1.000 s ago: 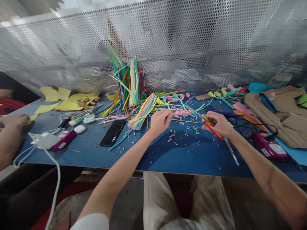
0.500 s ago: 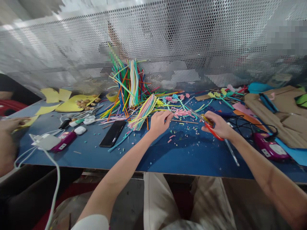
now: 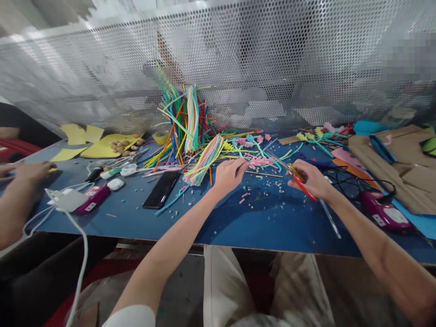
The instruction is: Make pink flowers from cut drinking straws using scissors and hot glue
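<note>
I see L hand (image 3: 229,176) w/ narrow grip on one end of the pink fuzzy piece (image 3: 262,161) over the tabletop (image 3: 238,227), prob. to steady it; red-handled scissors (image 3: 304,186) sit in R hand (image 3: 316,180), blades angled its way, prob. keeping fingers clear.

Black phone (image 3: 161,190), one, lying flat. Left of the phone: white rounded case (image 3: 116,184); farther left, magenta power block (image 3: 92,200) and white adapter (image 3: 70,200) with cable. Behind the phone, to the left: yellow paper (image 3: 95,151), bearing small brown lumps (image 3: 118,146). Well right of the phone: brown paper (image 3: 413,152); second magenta block (image 3: 384,212).
</note>
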`<state>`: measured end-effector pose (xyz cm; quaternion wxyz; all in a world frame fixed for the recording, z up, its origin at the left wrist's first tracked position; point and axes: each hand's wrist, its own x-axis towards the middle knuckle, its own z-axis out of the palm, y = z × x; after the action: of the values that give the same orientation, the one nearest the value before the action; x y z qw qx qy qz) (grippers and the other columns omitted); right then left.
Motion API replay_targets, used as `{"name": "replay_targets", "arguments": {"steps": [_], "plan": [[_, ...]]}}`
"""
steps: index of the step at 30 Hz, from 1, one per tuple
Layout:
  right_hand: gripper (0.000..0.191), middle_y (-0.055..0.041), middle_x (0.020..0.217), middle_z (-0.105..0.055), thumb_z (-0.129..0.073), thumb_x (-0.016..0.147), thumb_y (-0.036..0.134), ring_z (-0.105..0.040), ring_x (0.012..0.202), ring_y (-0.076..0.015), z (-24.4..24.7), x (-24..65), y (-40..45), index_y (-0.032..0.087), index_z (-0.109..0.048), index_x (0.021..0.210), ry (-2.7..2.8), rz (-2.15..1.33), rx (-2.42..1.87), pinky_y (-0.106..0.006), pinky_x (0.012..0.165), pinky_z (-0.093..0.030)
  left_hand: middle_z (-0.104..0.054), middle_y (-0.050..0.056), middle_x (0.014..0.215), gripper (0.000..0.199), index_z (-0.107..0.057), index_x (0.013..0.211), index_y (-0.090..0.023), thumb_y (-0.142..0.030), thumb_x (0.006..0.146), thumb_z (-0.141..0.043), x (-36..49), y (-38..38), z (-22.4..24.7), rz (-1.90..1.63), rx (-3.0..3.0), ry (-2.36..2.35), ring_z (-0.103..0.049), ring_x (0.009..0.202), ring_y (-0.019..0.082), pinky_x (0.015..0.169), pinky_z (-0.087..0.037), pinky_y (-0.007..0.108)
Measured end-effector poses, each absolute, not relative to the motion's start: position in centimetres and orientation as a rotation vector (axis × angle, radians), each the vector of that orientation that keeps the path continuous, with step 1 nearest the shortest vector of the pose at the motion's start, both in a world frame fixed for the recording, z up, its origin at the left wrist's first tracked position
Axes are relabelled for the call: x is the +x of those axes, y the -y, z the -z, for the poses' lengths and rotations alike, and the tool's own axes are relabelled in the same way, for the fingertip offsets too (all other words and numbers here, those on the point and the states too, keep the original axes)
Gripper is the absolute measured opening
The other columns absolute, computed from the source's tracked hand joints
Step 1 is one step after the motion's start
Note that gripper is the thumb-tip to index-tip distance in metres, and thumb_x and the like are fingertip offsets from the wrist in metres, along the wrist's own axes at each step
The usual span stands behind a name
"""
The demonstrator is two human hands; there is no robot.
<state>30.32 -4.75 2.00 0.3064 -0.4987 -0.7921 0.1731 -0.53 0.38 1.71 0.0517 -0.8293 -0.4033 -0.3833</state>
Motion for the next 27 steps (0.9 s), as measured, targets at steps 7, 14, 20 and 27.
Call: {"name": "replay_targets", "arguments": {"steps": [7,14,20,27], "plan": [[0.039,-0.0023,0.085,-0.051,-0.067,0.082,0.061,-0.047,0.071,-0.0171,-2.4,29.7,5.2,0.023,-0.056,0.088,2.125,-0.429,-1.331,-0.031,0.067,-0.042,-0.074,0.003,0.083,0.036,-0.071,0.095,-0.022,-0.042,0.104,-0.043,-0.5,-0.4,-1.6,1.163,-2.539,1.218,-0.069,0.077,0.017,0.072,-0.043,0.029],[0.037,-0.0015,0.084,-0.053,-0.070,0.080,0.058,-0.047,0.066,-0.0155,-1.2,30.2,4.4,0.023,-0.060,0.085,2.065,-0.455,-1.325,-0.031,0.061,-0.039,-0.073,0.004,0.082,0.036,-0.071,0.096,-0.022,-0.042,0.104,-0.042,-0.6,-0.5,-1.5,1.139,-2.553,1.208,-0.068,0.078,0.018,0.073,-0.043,0.029],[0.039,-0.0009,0.078,-0.051,-0.070,0.080,0.059,-0.044,0.062,-0.0146,-1.3,30.1,4.4,0.023,-0.059,0.078,2.036,-0.439,-1.318,-0.031,0.059,-0.037,-0.074,0.004,0.083,0.035,-0.070,0.096,-0.022,-0.041,0.105,-0.042,-0.5,-0.4,-1.6,1.144,-2.558,1.206,-0.068,0.078,0.017,0.073,-0.043,0.029],[0.033,-0.0028,0.092,-0.053,-0.068,0.084,0.054,-0.049,0.073,-0.0175,-1.7,30.3,4.7,0.023,-0.055,0.090,2.097,-0.380,-1.290,-0.033,0.067,-0.042,-0.075,0.003,0.084,0.034,-0.070,0.095,-0.021,-0.040,0.104,-0.044,-0.4,-0.3,-1.7,1.136,-2.537,1.228,-0.069,0.079,0.017,0.074,-0.044,0.029]]}}
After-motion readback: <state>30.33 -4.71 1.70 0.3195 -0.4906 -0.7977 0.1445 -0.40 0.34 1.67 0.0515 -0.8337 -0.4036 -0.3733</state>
